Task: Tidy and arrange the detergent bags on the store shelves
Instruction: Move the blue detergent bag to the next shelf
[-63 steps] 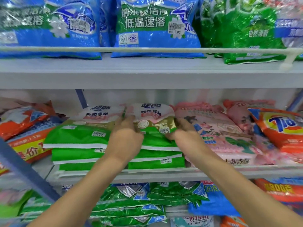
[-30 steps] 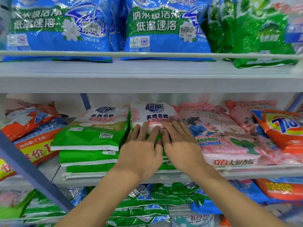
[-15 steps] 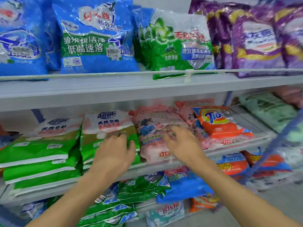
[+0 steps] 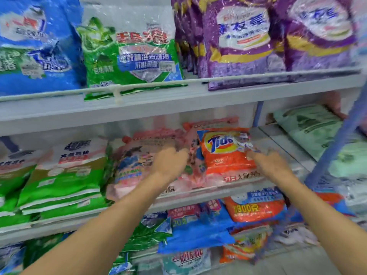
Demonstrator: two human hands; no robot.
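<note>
- Head view, motion-blurred. Middle shelf [image 4: 228, 190] crosses the frame centre; the detergent bags on it lie flat.
- Orange Tide bag [image 4: 224, 155] sits just past centre toward 3 o'clock, on top of a pink bag stack [image 4: 135, 165].
- Left hand [image 4: 170, 161] rests on the pink bags, at the Tide bag's 9 o'clock; fingers point up-shelf. Too blurred to tell a grip from a flat touch.
- Right hand [image 4: 272, 165] is at the Tide bag's 3 o'clock edge, fingertips touching its wrinkled corner. Cannot tell whether it pinches.
- Green-and-white bags [image 4: 65, 175] are stacked at 9 o'clock.
- Pale green bags [image 4: 309, 128] lie toward 2 o'clock.
- Upper shelf [image 4: 178, 96] at 12 o'clock: blue bags [image 4: 35, 46], a green bag [image 4: 129, 56] and purple bags [image 4: 238, 46], all upright.
</note>
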